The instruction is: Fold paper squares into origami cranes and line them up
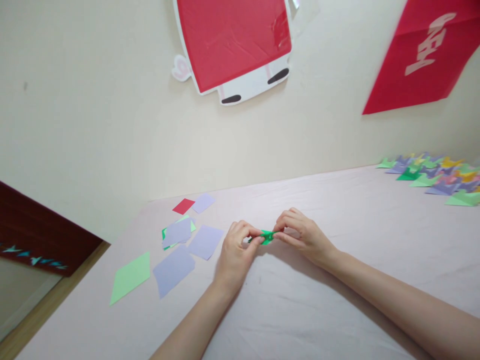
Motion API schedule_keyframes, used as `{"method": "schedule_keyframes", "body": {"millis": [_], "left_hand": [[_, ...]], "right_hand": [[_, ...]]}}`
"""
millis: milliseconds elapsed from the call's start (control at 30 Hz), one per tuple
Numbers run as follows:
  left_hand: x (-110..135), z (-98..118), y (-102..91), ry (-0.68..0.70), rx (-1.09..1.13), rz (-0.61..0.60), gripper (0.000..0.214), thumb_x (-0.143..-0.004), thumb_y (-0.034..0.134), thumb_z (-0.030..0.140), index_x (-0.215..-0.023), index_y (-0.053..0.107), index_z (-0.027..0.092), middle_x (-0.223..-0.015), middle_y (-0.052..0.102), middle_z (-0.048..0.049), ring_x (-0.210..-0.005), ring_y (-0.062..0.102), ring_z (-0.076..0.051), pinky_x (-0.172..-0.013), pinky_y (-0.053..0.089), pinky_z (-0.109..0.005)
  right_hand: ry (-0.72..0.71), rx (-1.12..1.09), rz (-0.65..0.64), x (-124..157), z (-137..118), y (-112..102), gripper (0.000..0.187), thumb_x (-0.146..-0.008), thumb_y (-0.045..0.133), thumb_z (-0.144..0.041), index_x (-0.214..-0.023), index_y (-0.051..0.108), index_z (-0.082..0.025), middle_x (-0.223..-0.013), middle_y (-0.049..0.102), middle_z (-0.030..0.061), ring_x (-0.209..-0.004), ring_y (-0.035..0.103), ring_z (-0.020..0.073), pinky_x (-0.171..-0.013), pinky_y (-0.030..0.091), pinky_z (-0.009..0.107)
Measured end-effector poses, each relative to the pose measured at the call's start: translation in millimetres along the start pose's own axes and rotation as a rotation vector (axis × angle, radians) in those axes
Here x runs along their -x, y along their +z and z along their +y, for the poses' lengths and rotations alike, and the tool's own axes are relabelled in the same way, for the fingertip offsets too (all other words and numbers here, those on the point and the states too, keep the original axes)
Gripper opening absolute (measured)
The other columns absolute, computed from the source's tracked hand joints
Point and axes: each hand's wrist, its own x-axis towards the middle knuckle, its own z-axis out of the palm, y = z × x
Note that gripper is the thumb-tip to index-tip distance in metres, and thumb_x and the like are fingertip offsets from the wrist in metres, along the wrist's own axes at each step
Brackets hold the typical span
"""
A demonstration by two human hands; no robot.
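A small piece of folded green origami paper [267, 237] is held between my two hands, just above the pale cloth surface [300, 310]. My left hand [240, 247] pinches its left end between thumb and fingers. At its right end, the thumb and fingers of my right hand [302, 235] grip it closed. Parts of the paper are covered by my fingertips, so its full shape does not show. Left of my hands lie loose squares: lavender paper [206, 242], light green paper [131, 277] and red paper [183, 206].
Several folded paper pieces [442, 175] in green, purple, yellow and pink stand in rows at the far right by the wall [112, 125]. A red and white cutout [236, 45] and a red paper [423, 55] hang on that wall. Dark brown wood [45, 225] is at left.
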Motion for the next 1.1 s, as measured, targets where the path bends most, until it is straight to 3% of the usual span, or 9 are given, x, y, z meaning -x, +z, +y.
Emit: {"method": "schedule_keyframes", "body": {"millis": [233,467,667,900,1100], "left_hand": [[0.6,-1.1,0.6,0.004,0.013,0.001,0.009,-0.085,0.066,0.02,-0.076,0.065,0.021,-0.079,0.063,0.0001,-0.084,0.053,-0.018,-0.077,0.039,-0.03],[-0.8,-1.1,-1.4,-0.038,0.019,0.014,0.01,-0.086,0.064,0.023,-0.076,0.065,0.022,-0.08,0.064,-0.0003,-0.084,0.054,-0.019,-0.077,0.04,-0.031],[1.2,1.1,-0.7,-0.021,-0.018,-0.011,0.009,-0.086,0.065,0.022,-0.077,0.064,0.022,-0.082,0.064,-0.0001,-0.086,0.053,-0.019,-0.078,0.039,-0.031],[2.2,2.0,1.5,-0.033,-0.07,-0.026,0.008,-0.085,0.066,0.019,-0.078,0.063,0.021,-0.082,0.065,0.0003,-0.085,0.053,-0.019,-0.078,0.038,-0.032],[3.2,2.1,2.0,0.016,-0.209,-0.02,0.01,-0.087,0.066,0.023,-0.078,0.062,0.022,-0.081,0.064,0.0005,-0.083,0.053,-0.02,-0.077,0.036,-0.033]], "right_hand": [[0.023,-0.043,0.004,-0.7,-1.7,-1.3,0.023,-0.094,0.056,-0.034,-0.077,0.064,-0.02,-0.072,0.062,0.0029,-0.076,0.054,0.0188,-0.071,0.043,0.032],[0.011,-0.066,0.056,-1.0,-5.0,-2.7,0.01,-0.093,0.056,-0.032,-0.092,0.058,-0.022,-0.084,0.063,0.0047,-0.079,0.054,0.0194,-0.07,0.045,0.031],[-0.039,0.007,0.014,-1.4,-4.5,0.2,0.012,-0.093,0.054,-0.019,-0.082,0.055,-0.022,-0.077,0.061,0.0029,-0.077,0.053,0.0189,-0.069,0.043,0.03],[-0.069,0.098,-0.04,-0.7,-4.7,0.7,0.013,-0.095,0.051,-0.02,-0.083,0.054,-0.022,-0.081,0.062,0.0039,-0.079,0.053,0.0191,-0.07,0.044,0.029],[0.077,0.136,-0.08,0.6,-2.1,2.3,0.012,-0.089,0.06,-0.017,-0.079,0.056,-0.022,-0.078,0.062,0.0025,-0.077,0.055,0.0186,-0.066,0.044,0.028]]}}
